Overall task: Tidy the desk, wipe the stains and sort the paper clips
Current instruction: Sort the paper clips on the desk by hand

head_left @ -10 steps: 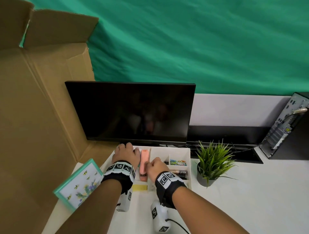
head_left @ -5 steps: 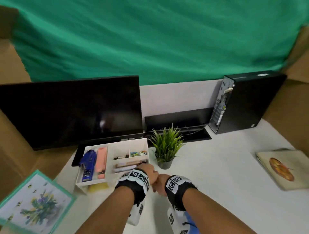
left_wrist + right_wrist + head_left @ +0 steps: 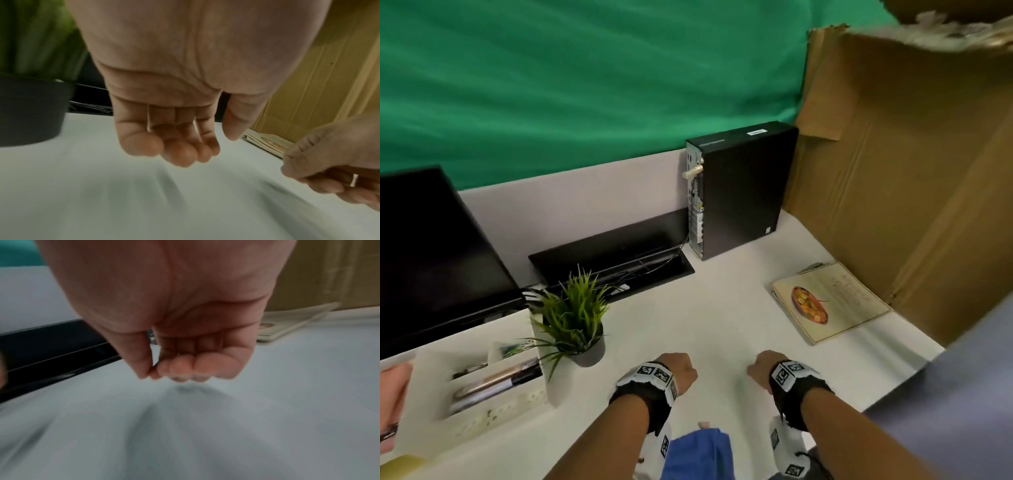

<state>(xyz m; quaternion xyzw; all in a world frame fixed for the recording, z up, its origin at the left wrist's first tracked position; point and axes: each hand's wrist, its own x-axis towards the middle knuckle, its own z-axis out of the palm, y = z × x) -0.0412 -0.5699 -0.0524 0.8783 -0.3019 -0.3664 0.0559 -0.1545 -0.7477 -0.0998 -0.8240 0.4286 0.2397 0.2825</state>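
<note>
Hands parted | left hand [image 3: 677,368] beside plant [image 3: 575,318] | book [image 3: 828,301] right

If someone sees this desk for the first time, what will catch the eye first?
Probably the spiky green potted plant, standing beside the white organiser tray on the left. Next, the black computer tower upright at the back, and the cookbook lying flat on the right, near the cardboard wall.
</note>
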